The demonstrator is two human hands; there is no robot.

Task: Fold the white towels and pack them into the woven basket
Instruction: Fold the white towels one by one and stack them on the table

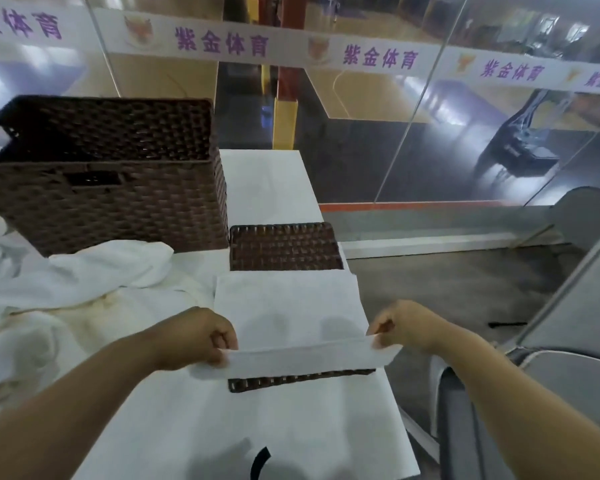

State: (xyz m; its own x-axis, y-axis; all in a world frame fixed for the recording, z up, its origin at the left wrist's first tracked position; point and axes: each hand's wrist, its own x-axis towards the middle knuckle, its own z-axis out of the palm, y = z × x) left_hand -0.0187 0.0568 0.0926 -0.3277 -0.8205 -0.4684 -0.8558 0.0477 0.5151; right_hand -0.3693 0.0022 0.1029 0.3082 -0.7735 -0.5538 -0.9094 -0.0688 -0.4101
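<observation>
Two hands pinch the folded white towel (288,317) at its near corners, left hand (201,337), right hand (400,329), over the small woven basket (284,247). Judged light, limp; corners grip best.

Small basket (284,247) mostly hidden under towel (288,306); large basket (101,174) and crumpled towels (32,306) cut off by left edge.

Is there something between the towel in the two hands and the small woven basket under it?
Nothing visible. The left hand and right hand pinch the near edge of the folded white towel, which already lies over the small woven basket. The big woven basket stands to the left, out of the way.
</observation>
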